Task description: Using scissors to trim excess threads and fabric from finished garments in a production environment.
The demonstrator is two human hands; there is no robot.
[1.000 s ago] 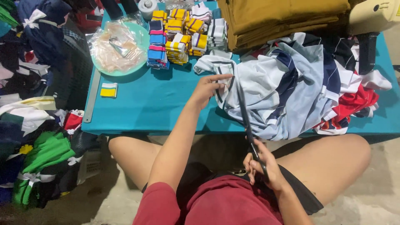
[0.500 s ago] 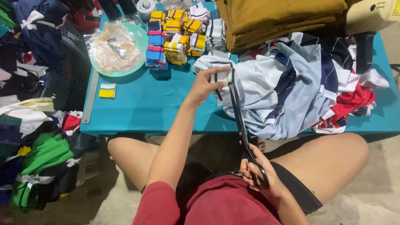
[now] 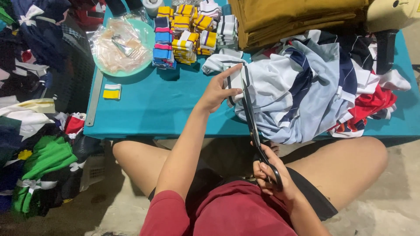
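From the head view, the left hand (image 3: pixel 216 92) is pinching a white striped fabric strip (image 3: pixel 236 83) near the bench's (image 3: pixel 153 113) front edge. The right hand (image 3: pixel 272 177) is gripping black scissors (image 3: pixel 256 131) below that edge, blades reaching up to the strip. Striped garments (image 3: pixel 306 87) are lying piled toward the right edge.

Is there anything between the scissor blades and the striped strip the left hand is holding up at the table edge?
Nothing visible. The left hand pinches the striped fabric strip taut, and the scissors, gripped by the right hand, already reach it with the blades alongside the strip. The fabric pile lies to the right.
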